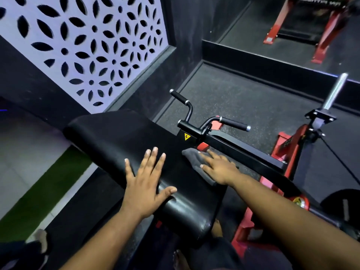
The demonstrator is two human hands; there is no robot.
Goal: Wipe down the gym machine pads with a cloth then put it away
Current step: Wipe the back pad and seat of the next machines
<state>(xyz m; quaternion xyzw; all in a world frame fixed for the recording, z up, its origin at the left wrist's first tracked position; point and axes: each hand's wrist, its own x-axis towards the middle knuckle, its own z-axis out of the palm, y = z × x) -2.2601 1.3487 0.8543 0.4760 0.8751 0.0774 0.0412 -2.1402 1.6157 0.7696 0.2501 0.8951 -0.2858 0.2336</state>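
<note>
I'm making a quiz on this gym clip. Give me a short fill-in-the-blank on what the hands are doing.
1. The right hand presses a grey ____ onto the black pad.
2. The left hand lies flat on the pad with fingers ____.
3. Beyond the pad, the machine has two black ____.
4. The machine's frame is painted ____.

Missing words: cloth; spread; handles; red

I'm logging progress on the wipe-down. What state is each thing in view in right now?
Pad: black, bare on its far part, both hands on it.
Cloth: grey, crumpled, lying at the pad's right edge under the right hand.
Left hand: flat on the pad, fingers spread, holding nothing.
Right hand: fingers straight, pressing the cloth.
Handles: untouched, beyond the pad.
Weight peg: bare, no plate on it.
</note>
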